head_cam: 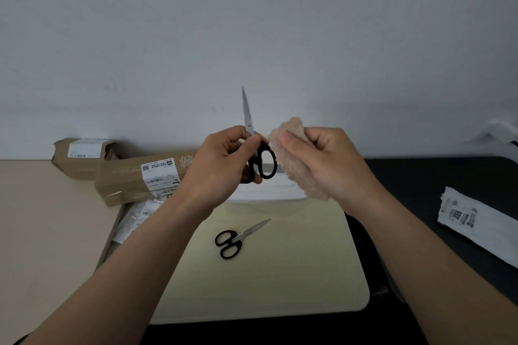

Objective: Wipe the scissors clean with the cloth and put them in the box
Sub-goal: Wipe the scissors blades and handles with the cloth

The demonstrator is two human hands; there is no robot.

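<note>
My left hand (224,159) grips a pair of black-handled scissors (265,161) near the pivot, blades closed and pointing straight up, handles hanging down. My right hand (322,159) is closed on a fluffy beige cloth (291,168), held just right of the scissor handles and touching them. A second pair of black-handled scissors (238,238) lies closed on the pale yellow mat (294,274), tips aimed up and to the right. A white box (266,193) stands behind my hands at the far end of the mat, mostly hidden.
Two long cardboard parcels (134,176) with shipping labels lie at the left, over some plastic-wrapped packets (134,218). A white labelled mailer bag (476,221) rests on the black surface at the right. A grey wall rises behind the table.
</note>
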